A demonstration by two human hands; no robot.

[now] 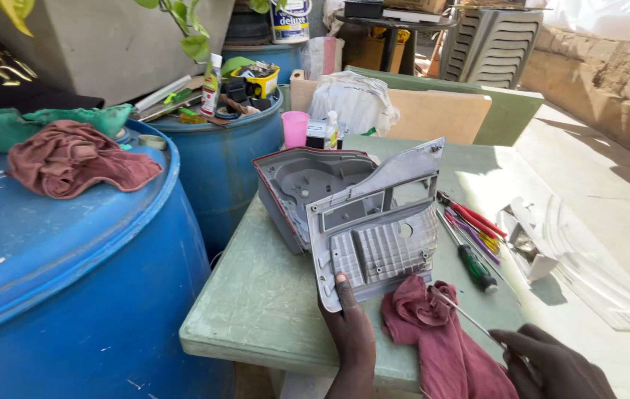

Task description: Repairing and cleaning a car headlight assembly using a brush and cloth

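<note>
Two hands worked at the near edge of a green table. Left hand gripped the lower corner of a silver reflector panel, propped upright above it. Right hand closed around a thin metal tool, tip over a red cloth between the hands. Grey lamp housing sat just behind the panel; screwdrivers lay right.
</note>
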